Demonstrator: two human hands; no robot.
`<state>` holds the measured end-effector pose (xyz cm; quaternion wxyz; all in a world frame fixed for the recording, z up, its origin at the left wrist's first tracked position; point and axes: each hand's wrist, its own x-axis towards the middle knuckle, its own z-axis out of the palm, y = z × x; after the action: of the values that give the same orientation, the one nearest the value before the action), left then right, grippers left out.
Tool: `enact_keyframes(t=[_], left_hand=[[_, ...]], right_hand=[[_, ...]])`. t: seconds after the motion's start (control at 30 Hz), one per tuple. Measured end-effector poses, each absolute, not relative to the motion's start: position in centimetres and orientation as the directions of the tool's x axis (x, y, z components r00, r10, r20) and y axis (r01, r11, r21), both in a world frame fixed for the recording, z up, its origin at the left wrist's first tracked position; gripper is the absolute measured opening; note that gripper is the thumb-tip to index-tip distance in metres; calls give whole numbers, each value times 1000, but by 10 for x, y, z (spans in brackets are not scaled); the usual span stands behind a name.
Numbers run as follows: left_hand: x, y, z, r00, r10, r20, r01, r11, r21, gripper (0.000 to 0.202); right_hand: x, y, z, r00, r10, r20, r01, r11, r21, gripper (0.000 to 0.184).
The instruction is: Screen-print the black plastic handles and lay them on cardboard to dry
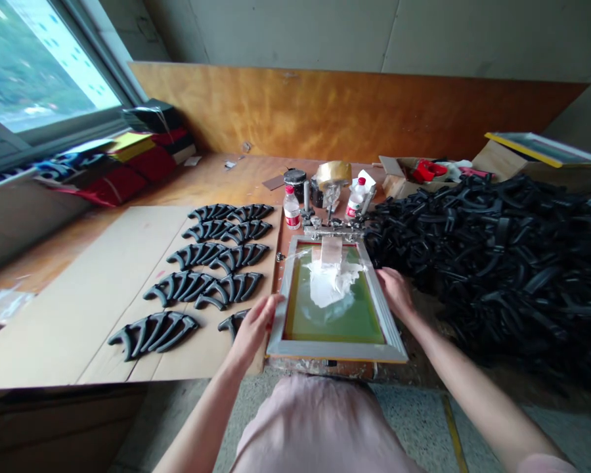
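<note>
Gripping an aluminium screen-printing frame (337, 350) by its long side rails, a person stands at the near edge of a wooden workbench (217, 177). The left hand (252, 328) curls around the left rail close to the near corner, fingers wrapped over the metal. The right hand (395, 292) sits on the right rail with its fingers bent over the edge, closed around it rather than spread.

The frame lies tilted on the bench, its far end held in a metal hinge clamp (333, 230). A thick smear of white ink (329, 286) covers the middle of its green mesh (335, 322), and a pale flat squeegee (331, 253) stands at the far end of the smear.

To the left, black plastic parts (177, 289) lie in two neat columns on a cardboard sheet (79, 309), and one of them (233, 322) sits just beside the left hand. To the right, a large heap of similar black parts (497, 276) rises near the right hand. Beyond the clamp stand two plastic bottles (291, 209), a dark ink tin (295, 184) and a roll of brown tape (333, 174). A cardboard box (394, 177) sits at the far right.
</note>
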<state>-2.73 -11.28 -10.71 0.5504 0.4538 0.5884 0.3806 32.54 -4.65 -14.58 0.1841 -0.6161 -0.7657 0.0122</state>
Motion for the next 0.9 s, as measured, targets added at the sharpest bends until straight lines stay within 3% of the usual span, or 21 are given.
enact_keyframes(t=[0.1,0.2,0.4,0.53,0.67,0.77,0.9], left_hand=[[-25,-117,-154,48,930,-364,147,354,924,71],[-22,-112,-185,9,940,-342,231,331,915,68],[-25,-109,-195,24,943,-331,292,310,905,61],[-24,-111,-196,1,937,-348,261,336,905,61],[-25,-111,-199,-2,944,-331,263,320,910,61],[-26,-110,-200,-5,948,-319,267,308,913,60],[-26,-110,-200,-8,945,-327,249,319,914,61]], right_hand=[[313,-20,-124,-84,924,373,923,213,-320,39],[267,0,-110,-217,914,343,904,320,-283,59],[218,-23,-120,-385,922,44,897,385,-216,12],[237,-60,-127,-569,822,17,805,561,-195,25],[251,-59,-117,-685,728,-30,701,647,-299,23],[246,-51,-117,-602,798,25,753,578,-316,11],[241,-66,-135,-585,799,138,741,596,-309,31]])
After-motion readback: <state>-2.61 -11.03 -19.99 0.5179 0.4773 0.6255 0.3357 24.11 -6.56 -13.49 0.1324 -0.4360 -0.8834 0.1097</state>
